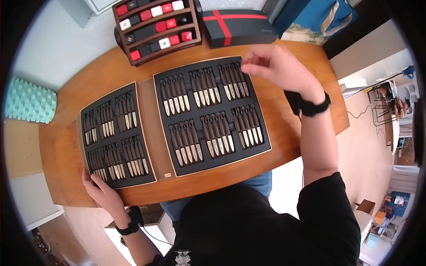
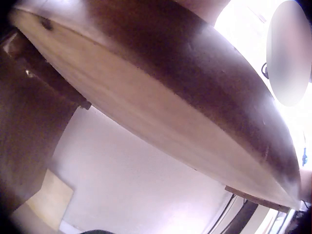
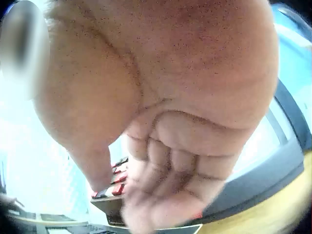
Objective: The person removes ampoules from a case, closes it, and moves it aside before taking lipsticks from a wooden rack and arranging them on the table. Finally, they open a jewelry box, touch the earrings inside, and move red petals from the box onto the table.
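A folding case (image 1: 153,119) lies spread on the wooden table, with a black insert in each half. Rows of slim dark pieces with pale silvery, rounded ends (image 1: 217,137) fill the slots in groups; their exact kind does not show. Over the right panel's upper right corner is my right hand (image 1: 277,66), fingers bent toward the top right group. From the right wrist, those fingers (image 3: 165,165) look loosely curled, thumb apart, nothing between them. My left hand (image 1: 104,195) rests at the case's lower left corner by the table edge; the left wrist view shows mainly the table's underside.
Behind the case stand a wooden rack (image 1: 157,26) of red, white and black keycap-like cubes and a black box (image 1: 239,29) with a red ribbon. A blue gift bag (image 1: 310,22) is at the back right. Mint-green bumpy material (image 1: 31,99) stands at the left.
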`<state>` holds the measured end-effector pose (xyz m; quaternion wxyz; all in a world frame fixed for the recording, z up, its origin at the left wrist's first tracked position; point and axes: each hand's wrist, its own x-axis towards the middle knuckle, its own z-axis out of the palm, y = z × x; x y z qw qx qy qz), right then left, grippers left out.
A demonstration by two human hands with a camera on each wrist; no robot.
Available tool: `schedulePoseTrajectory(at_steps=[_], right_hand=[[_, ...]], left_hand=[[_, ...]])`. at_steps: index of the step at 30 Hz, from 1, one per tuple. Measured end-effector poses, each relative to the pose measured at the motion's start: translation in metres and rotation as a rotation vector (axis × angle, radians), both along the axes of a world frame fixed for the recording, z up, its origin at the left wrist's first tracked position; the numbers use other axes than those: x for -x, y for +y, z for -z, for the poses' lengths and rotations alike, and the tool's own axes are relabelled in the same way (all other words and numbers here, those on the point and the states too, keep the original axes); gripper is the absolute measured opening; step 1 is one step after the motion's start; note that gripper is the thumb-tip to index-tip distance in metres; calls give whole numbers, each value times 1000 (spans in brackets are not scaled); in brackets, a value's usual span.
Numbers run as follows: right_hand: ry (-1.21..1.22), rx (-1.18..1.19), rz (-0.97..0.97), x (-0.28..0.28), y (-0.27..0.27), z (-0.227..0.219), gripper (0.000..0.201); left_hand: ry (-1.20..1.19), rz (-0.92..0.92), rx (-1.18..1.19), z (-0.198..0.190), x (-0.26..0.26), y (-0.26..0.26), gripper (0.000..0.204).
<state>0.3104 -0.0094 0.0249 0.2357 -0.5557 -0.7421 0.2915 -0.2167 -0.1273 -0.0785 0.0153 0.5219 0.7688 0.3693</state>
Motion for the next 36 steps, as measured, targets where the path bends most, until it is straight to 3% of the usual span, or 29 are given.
schedulePoseTrajectory(at_steps=[1,2,5,8,10,13,18,20,21,23,24,27,29,31,36], right_hand=[[-184,-26,87,7,-14,-12,29],[-194,-34,90,5,-25,-10,29],[-312,95,348,4,-66,-7,59],[-348,51,307,6,-115,28,63],[-115,108,267,14,-136,46,64],[45,110,288,32,-148,57,64],[106,114,283,31,-149,59,63],[348,140,193,28,-154,62,71],[346,136,189,33,-157,61,71],[890,153,199,53,-162,59,80],[1007,175,230,57,-162,64,81],[1201,227,326,72,-165,63,75],[1248,218,330,79,-166,65,70],[1322,268,433,76,-172,70,65],[1465,344,457,70,-180,83,48]], left_hand=[[10,-24,39,0,-1,0,51],[7,-21,32,1,0,0,51],[13,-28,69,-3,-3,-2,50],[-3,-19,41,2,0,-3,49],[-37,5,7,3,2,-3,48],[-167,28,-5,4,12,-4,47],[-276,134,-51,7,30,-3,46],[-318,186,-81,9,34,-6,46],[-442,239,-110,6,32,-8,48],[-557,278,-139,3,39,-11,49],[-719,352,-138,4,45,-12,50],[-1156,422,-119,-6,54,-16,51],[-1168,561,-104,-4,69,-15,52],[-1223,555,-102,-10,69,-11,53],[-1361,417,-83,-10,66,-7,54]])
